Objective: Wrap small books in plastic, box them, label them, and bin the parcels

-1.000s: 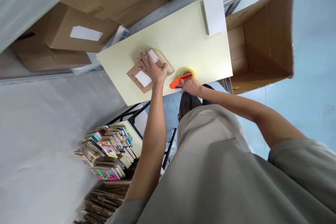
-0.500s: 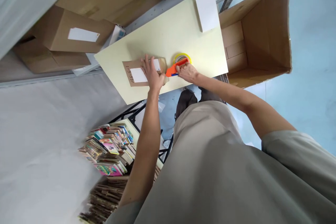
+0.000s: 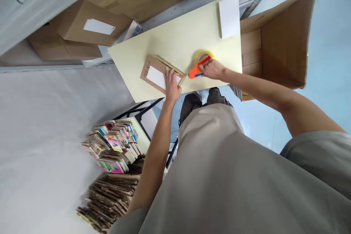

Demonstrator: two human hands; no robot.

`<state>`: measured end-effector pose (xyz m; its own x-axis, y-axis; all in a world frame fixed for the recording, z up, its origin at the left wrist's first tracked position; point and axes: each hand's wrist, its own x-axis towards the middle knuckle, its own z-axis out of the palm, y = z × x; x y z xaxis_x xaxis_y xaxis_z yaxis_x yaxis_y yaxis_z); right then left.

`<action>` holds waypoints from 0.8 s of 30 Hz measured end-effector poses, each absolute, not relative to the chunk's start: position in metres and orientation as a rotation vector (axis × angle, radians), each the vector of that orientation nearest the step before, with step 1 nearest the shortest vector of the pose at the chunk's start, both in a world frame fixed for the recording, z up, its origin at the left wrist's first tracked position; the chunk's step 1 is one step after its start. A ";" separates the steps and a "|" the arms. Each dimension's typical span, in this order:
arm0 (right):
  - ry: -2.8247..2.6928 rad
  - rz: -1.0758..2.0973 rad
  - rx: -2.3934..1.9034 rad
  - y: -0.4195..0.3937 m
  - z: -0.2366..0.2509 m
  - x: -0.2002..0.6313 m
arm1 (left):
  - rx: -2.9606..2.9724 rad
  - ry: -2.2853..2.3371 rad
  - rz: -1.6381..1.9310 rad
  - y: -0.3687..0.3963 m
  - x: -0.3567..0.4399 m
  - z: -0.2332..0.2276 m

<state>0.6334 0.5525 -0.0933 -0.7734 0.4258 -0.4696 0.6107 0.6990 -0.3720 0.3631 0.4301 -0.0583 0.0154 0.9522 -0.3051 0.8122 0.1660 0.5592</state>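
My left hand (image 3: 172, 85) grips the right part of a flat brown cardboard parcel (image 3: 149, 62), its fingers laid over the top. The parcel bears a white label (image 3: 155, 77) and handwritten marks at its left end. It lies turned at an angle on a cream tabletop (image 3: 175, 36). My right hand (image 3: 211, 68) is closed around the handle of an orange tape dispenser (image 3: 194, 72), which carries a tape roll with a yellow rim (image 3: 204, 54). The dispenser is just right of the parcel, with a gap between them.
A white stack of paper (image 3: 229, 16) lies at the table's far right corner. An open cardboard box (image 3: 282, 40) stands right of the table. Cartons (image 3: 94, 22) sit on shelving behind. Stacked books (image 3: 115, 142) and flattened cardboard (image 3: 109, 197) are at lower left.
The parcel has turned clockwise under my left hand, showing its long far side. The tape dispenser in my right hand has drawn away to the right of it. The camera view has shifted.
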 end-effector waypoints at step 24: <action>2.277 -0.837 1.370 0.559 -0.039 0.480 | 1.799 1.516 0.334 0.462 0.316 -0.049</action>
<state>0.4798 0.5585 -0.0393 -0.4690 0.6745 -0.5702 0.8832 0.3567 -0.3045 0.3156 0.4619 -0.0487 0.2654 0.9287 -0.2592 0.7341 -0.0203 0.6788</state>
